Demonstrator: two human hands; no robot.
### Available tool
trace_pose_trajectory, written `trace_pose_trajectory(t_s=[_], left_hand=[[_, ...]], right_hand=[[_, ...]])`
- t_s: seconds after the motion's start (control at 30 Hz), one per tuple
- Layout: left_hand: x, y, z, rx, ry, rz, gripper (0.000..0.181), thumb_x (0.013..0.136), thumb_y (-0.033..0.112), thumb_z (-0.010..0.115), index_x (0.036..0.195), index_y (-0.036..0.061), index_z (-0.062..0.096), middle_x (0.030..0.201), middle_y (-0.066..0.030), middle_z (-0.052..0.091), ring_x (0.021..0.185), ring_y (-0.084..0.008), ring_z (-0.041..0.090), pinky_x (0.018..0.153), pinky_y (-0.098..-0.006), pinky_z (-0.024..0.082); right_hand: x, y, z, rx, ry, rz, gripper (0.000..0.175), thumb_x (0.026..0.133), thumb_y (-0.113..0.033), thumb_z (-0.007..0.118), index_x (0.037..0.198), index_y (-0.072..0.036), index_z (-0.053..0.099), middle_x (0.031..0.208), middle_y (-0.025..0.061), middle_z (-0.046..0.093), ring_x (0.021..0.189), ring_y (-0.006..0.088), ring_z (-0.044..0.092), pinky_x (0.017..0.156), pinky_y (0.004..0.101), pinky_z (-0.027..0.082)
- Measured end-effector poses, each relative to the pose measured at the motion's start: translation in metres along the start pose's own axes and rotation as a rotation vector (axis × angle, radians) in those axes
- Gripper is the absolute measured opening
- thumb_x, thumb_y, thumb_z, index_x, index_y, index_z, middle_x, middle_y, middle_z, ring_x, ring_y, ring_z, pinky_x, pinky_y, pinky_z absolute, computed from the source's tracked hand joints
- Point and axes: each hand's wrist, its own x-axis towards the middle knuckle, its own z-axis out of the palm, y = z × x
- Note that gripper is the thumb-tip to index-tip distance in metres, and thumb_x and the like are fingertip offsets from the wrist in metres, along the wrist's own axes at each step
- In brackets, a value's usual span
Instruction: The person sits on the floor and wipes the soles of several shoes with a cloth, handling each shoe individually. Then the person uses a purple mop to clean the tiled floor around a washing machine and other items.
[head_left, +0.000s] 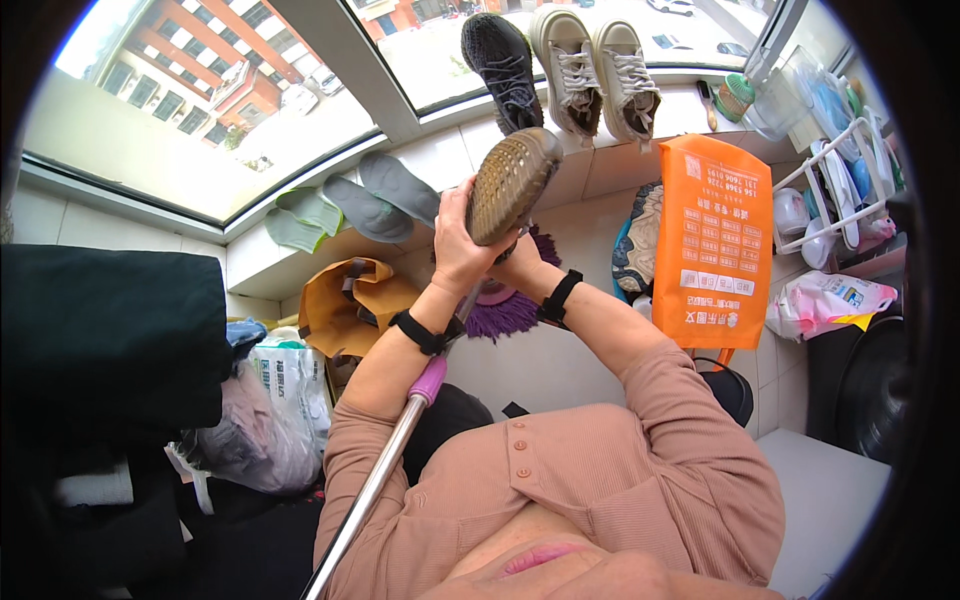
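A shoe (516, 184) with a worn, brown treaded sole is held up over the floor, its sole turned toward me. My left hand (455, 244) grips it along the left side. Close against its lower end is my right hand (520, 264); the fingers are mostly hidden behind the shoe, so their hold cannot be made out. A mop's metal pole (367, 495) with a pink collar leans along my left arm. Its purple mop head (504, 319) lies below my hands. On the ledge beyond stand a dark knit sneaker (501, 67) and a pair of white lace-up sneakers (574, 71).
Grey slippers (367, 210) and green insoles (304, 219) lie along the window ledge (442, 150). An orange printed bag (712, 247) stands right, beside another upturned shoe (641, 240). A yellow bag (341, 311) is left. A white rack (832, 187) is far right.
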Motion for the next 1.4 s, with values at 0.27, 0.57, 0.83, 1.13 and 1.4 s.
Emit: trace_pose_trajectory(t_s=[0.27,0.57,0.83,1.13,1.4], left_hand=[[0.005,-0.018,0.001,-0.143,0.034,-0.08,0.088,0.066,0.025,0.089,0.142,0.0035,0.052,0.125,-0.0168,0.057,0.118,-0.0334,0.058,0.105,-0.0403,0.046],[0.004,-0.031,0.003,-0.269,0.003,-0.188,0.083,0.07,0.019,0.088,0.143,0.0023,0.052,0.129,-0.012,0.057,0.12,-0.0254,0.058,0.106,-0.0358,0.046],[0.006,-0.048,-0.019,-0.952,-0.047,-0.688,0.041,0.087,0.01,0.076,0.125,0.0043,0.064,0.115,-0.0055,0.07,0.103,-0.0182,0.067,0.095,-0.0335,0.052],[0.012,-0.049,-0.017,-0.893,0.027,-0.511,0.063,0.091,0.025,0.079,0.143,0.0033,0.049,0.135,-0.0122,0.061,0.125,-0.0231,0.058,0.109,-0.0377,0.044],[0.016,-0.054,-0.018,-0.609,0.225,-0.345,0.096,0.097,0.038,0.072,0.163,0.0055,0.011,0.165,-0.0259,0.023,0.153,-0.0319,0.024,0.124,-0.046,0.016]], right_hand=[[0.004,-0.002,-0.006,-0.18,-0.111,-0.033,0.018,0.079,-0.024,0.072,0.095,-0.019,0.074,0.088,0.0078,0.075,0.081,0.0322,0.073,0.069,0.0417,0.058],[0.0,-0.001,-0.005,-0.229,-0.193,0.013,0.015,0.077,-0.026,0.073,0.09,-0.018,0.072,0.084,0.0094,0.074,0.079,0.0339,0.073,0.067,0.0443,0.058],[0.0,-0.016,-0.042,0.616,-0.43,0.32,0.058,0.083,-0.034,0.083,0.131,-0.007,0.064,0.111,0.0132,0.073,0.1,0.028,0.069,0.087,0.0388,0.056],[0.016,-0.011,-0.03,0.795,-0.185,0.576,0.053,0.095,-0.026,0.076,0.138,-0.001,0.059,0.128,0.0077,0.067,0.114,0.0154,0.062,0.099,0.0333,0.051],[0.128,0.007,-0.015,0.317,0.115,0.598,0.068,0.081,-0.054,0.08,0.123,0.0,0.069,0.11,0.0235,0.074,0.108,0.0358,0.07,0.093,0.0422,0.054]])
